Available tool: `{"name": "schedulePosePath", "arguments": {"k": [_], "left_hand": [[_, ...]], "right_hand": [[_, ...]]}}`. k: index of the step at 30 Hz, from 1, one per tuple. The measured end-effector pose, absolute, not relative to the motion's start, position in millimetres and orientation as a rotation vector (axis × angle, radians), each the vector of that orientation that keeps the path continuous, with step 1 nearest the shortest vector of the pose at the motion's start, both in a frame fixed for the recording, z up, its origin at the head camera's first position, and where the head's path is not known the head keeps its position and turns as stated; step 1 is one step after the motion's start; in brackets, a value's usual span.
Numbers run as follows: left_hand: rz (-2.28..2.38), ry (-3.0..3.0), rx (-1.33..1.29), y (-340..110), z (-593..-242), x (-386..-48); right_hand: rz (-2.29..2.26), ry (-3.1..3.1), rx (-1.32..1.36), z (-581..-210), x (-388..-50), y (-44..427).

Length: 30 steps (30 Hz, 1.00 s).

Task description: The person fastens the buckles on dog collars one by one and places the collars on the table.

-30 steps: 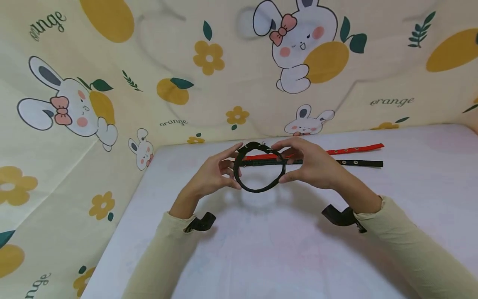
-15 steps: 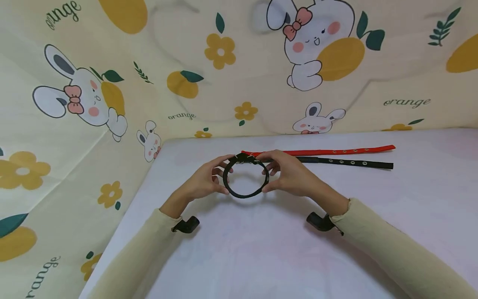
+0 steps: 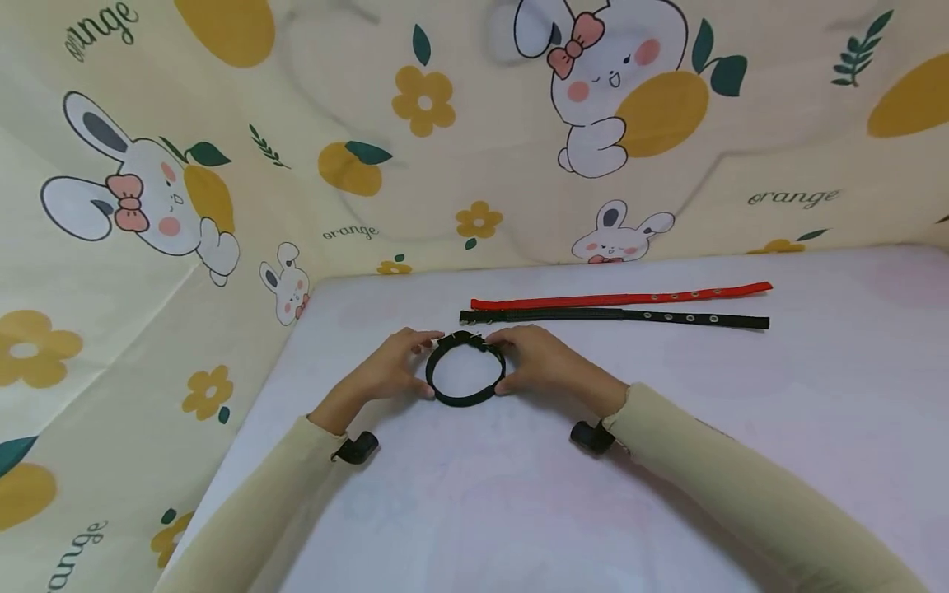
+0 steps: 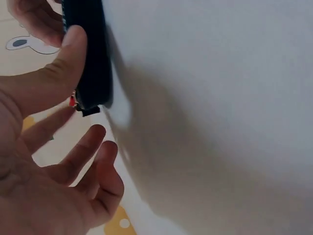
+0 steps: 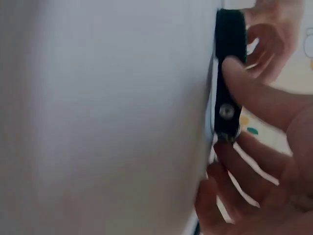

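I have the buckled black collar (image 3: 463, 401) between my two hands, its strap closed into a ring that sits left of centre on the white desk (image 3: 534, 494), or just above it; I cannot tell whether its lower edge touches. My left grip (image 3: 389, 366) pinches the left side of the ring, thumb at the near part and index finger reaching to the far part, while the other fingers curl loosely clear of the band. My right grip (image 3: 541, 362) pinches the right side in the same way, its thumb pressed flat on the band close to a round metal rivet (image 5: 226, 111). The buckle (image 3: 461, 338) is at the far side of the ring, between my index fingertips. Beyond it, a straight black collar (image 3: 623, 314) lies stretched left to right, and a red collar (image 3: 623, 300) lies just farther back; the two run close together at the left and spread apart toward the right, where metal eyelets (image 3: 694, 295) show in each. Behind the desk hangs a cream cloth (image 3: 445, 173) printed with rabbits, oranges and yellow flowers.
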State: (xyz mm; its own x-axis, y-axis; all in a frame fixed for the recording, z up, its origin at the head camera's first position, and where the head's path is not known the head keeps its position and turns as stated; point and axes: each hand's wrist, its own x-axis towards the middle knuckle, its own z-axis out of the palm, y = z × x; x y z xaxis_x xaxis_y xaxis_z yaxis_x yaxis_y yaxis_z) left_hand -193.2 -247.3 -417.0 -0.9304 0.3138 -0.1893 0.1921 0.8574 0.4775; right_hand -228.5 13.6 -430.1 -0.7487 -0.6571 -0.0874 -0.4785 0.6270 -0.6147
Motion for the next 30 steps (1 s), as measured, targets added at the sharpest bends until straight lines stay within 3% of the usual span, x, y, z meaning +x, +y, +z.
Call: {"name": "schedulePosePath", "arguments": {"k": [20, 30], "left_hand": [[0.674, 2.812, 0.399, -249, -415, -181], [0.622, 2.663, 0.512, -256, -391, -183]], "right_hand": [[-0.765, 2.481, -1.014, -422, -223, 33], [-0.991, 2.350, -0.806, -396, -239, 119]]}}
